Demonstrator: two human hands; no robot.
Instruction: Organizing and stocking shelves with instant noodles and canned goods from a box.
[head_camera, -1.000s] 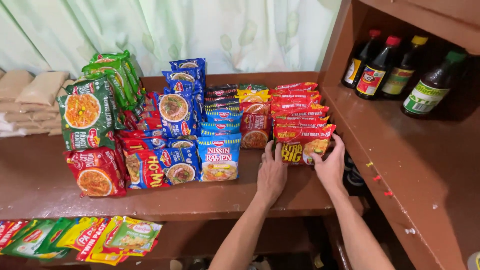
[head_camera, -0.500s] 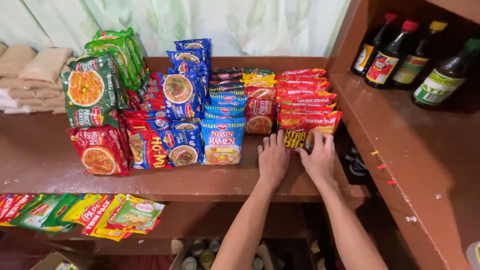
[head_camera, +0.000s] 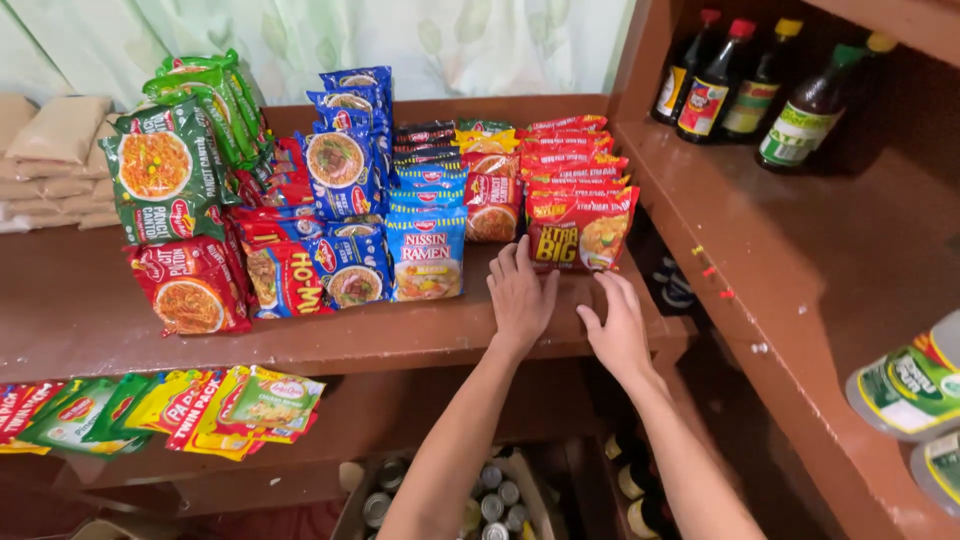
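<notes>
I have both hands flat on the shelf (head_camera: 420, 345), near its right front edge, just in front of the red noodle packs (head_camera: 580, 228). My left hand (head_camera: 520, 295) lies with fingers spread and loose, its fingertips just beside the lower left corner of the front red pack; my right hand (head_camera: 615, 325) rests palm down close below that pack's bottom edge. Neither hand holds anything. The red packs stand in a leaning row running back toward the shelf's rear right corner, beside the blue packs (head_camera: 425, 250). I judge these packs light, crinkly and slick, with brittle noodles inside, so squeezing would crack them. I would take the front one by its two side edges, or pinch the top seam.
</notes>
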